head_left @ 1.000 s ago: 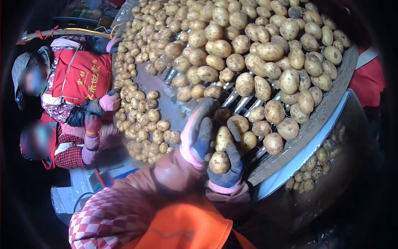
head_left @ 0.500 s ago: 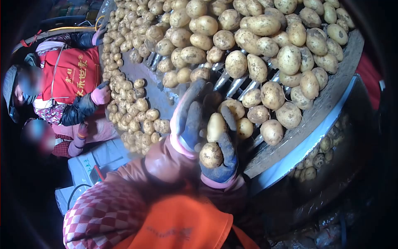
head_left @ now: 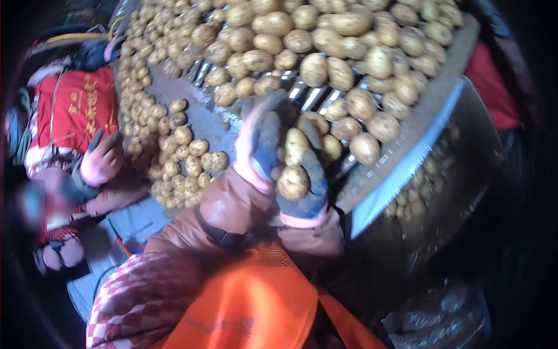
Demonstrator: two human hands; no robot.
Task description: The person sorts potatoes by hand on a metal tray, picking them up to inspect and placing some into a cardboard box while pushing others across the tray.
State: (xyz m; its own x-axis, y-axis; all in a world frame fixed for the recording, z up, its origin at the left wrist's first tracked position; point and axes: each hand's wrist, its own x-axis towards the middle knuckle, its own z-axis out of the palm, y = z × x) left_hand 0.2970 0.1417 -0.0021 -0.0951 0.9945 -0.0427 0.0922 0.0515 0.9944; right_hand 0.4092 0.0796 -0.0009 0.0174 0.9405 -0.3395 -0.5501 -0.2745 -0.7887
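Two potatoes (head_left: 293,181) lie cupped in the palm-up right hand (head_left: 307,200), left hand (head_left: 264,142) spread alongside.

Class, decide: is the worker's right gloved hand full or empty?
Full: the right hand cups a small potato in its palm, fingers curled beside a second potato.

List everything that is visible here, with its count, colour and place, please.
large potatoes: many, yellow-brown, on the roller bed, top
roller bed: one, grey metal, under them
small potatoes: many, yellow-brown, left channel
dim potatoes: several, brownish, lower right trough
co-worker's vest: one, red, far left
co-worker's glove: one, pink, left
held potato: one, yellow-brown, centre
orange vest: one, orange, bottom
left hand: one, blue-grey glove, pink cuff, centre
right hand: one, same glove, gripping held potato
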